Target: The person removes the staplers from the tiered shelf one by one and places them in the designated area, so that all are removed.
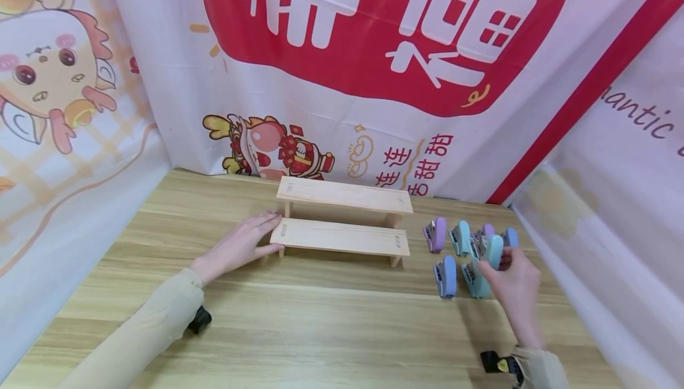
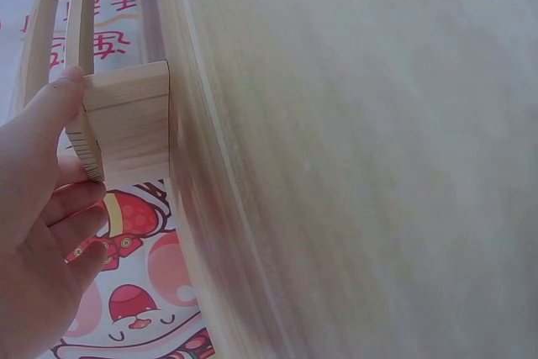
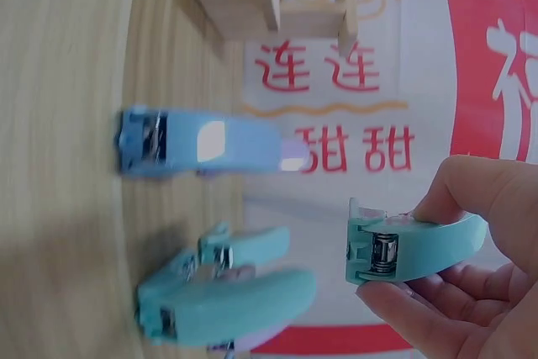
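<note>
A two-step pale wooden shelf (image 1: 342,237) stands at the middle back of the table. My left hand (image 1: 243,243) grips the left end of its lower board, with the thumb on the front edge and the fingers around the far side in the left wrist view. On the right, my right hand (image 1: 517,282) pinches a teal stapler (image 3: 429,247) between thumb and fingers, raised above the others. Below it in the head view is another teal stapler (image 1: 475,282), and a blue stapler (image 1: 445,276) stands to its left.
Behind these are a purple stapler (image 1: 435,234), a teal stapler (image 1: 459,237) and a blue stapler (image 1: 510,237), with another purple one partly hidden by the held stapler. Printed cloth (image 1: 342,92) hangs behind the wood-grain table (image 1: 320,329) and along both sides.
</note>
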`<state>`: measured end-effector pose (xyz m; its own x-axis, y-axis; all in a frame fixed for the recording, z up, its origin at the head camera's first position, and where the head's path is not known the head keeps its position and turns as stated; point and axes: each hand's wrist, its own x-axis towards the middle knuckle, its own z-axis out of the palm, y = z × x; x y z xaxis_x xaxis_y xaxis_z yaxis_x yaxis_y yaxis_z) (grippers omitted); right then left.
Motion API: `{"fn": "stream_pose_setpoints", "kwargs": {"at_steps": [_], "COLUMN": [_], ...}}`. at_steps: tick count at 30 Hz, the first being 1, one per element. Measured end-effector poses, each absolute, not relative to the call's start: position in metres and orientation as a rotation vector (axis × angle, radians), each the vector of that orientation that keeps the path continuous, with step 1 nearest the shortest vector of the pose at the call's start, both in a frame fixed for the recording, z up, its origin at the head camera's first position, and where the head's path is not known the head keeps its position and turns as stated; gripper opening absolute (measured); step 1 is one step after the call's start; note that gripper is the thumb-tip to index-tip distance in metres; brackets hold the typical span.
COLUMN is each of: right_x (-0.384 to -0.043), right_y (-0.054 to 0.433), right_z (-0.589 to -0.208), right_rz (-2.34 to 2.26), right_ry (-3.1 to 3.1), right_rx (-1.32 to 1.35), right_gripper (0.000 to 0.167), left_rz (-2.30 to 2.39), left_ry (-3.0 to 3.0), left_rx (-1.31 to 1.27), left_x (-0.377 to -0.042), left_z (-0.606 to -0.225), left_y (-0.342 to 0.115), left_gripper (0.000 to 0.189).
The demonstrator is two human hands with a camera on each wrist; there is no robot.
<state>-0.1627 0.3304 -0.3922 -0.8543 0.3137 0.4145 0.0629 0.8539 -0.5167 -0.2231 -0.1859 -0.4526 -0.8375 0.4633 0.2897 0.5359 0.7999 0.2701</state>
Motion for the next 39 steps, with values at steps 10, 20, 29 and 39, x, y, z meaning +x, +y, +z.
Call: {"fn": "stream_pose_setpoints", "kwargs": {"at_steps": [10, 20, 29, 39], "right_x": [-0.159, -0.161, -0.159, -0.164], "right_y": [0.366, 0.390, 0.403, 0.415], "right_z": [-0.401, -0.414, -0.426, -0.442], "right_rz": [0.684, 0.733, 0.695, 0.675], "right_ry": [-2.558, -2.620, -2.700, -2.755], "right_rx": [-0.346, -0.414, -0.432, -0.463], "right_gripper": [0.036, 0.039, 0.046, 0.046], "left_rz": [-0.500, -0.491, -0.490, -0.477], "left_ry": [-2.780, -2.774, -2.782, -2.791], "left_rx": [-0.780, -0.787, -0.780, -0.776], "left_x": [-0.225, -0.224, -0.224, -0.224], "left_z": [-0.454, -0.454, -0.453, -0.454], "left_y": [-0.187, -0.187, -0.187, -0.186], "left_gripper": [0.072, 0.071, 0.071, 0.072]}}
